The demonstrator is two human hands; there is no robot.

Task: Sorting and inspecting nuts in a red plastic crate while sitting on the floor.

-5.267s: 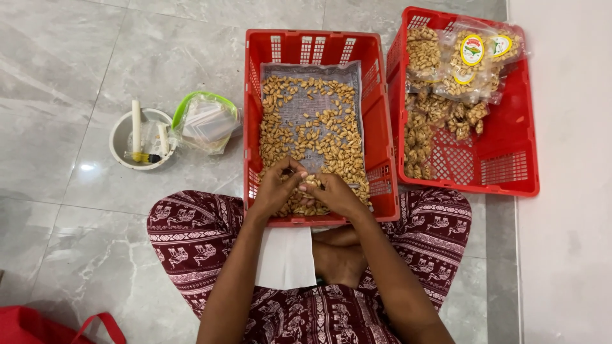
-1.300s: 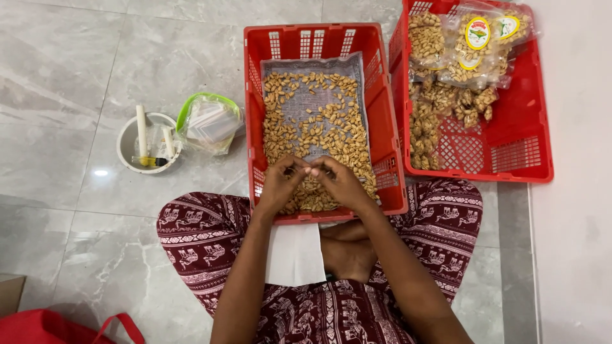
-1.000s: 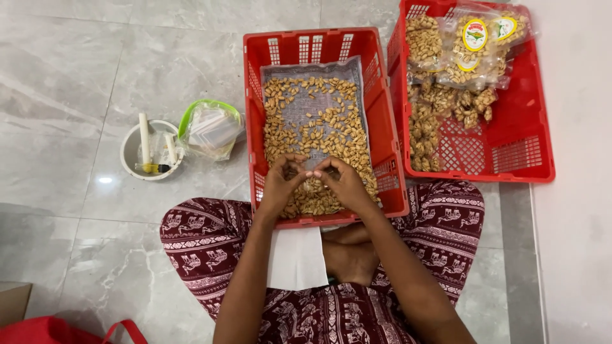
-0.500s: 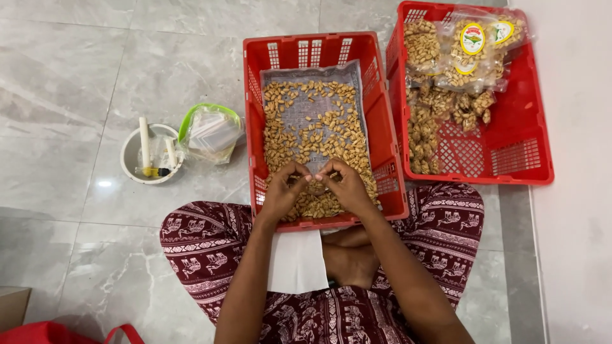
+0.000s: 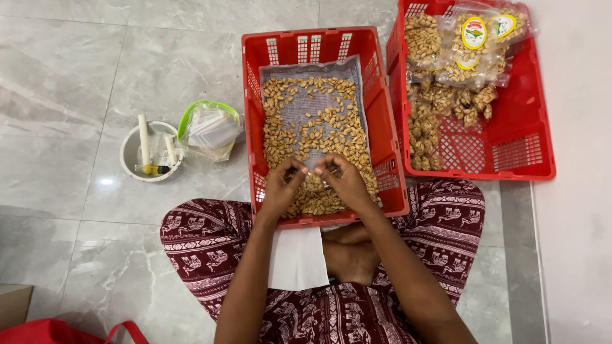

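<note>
A red crate (image 5: 382,140) in front of my crossed legs holds a grey liner covered with loose peanuts (image 5: 312,121). Both hands reach into its near end. My left hand (image 5: 280,188) and my right hand (image 5: 344,181) are close together with fingertips pinched over the peanuts, seemingly on a small clear bag between them; what they pinch is too small to make out. A white sheet (image 5: 296,258) lies on my lap below the crate.
A second red crate (image 5: 529,146) at the right holds several sealed clear bags of peanuts (image 5: 459,57). On the left of the tiled floor stand a white bowl (image 5: 131,156) with candles and a green-rimmed container (image 5: 210,127) of plastic bags. A red bag (image 5: 57,331) lies bottom left.
The hands have stayed together at the crate's near end, fingers shifting slightly among the peanuts. The camera view has drifted a little; nothing else moved.
</note>
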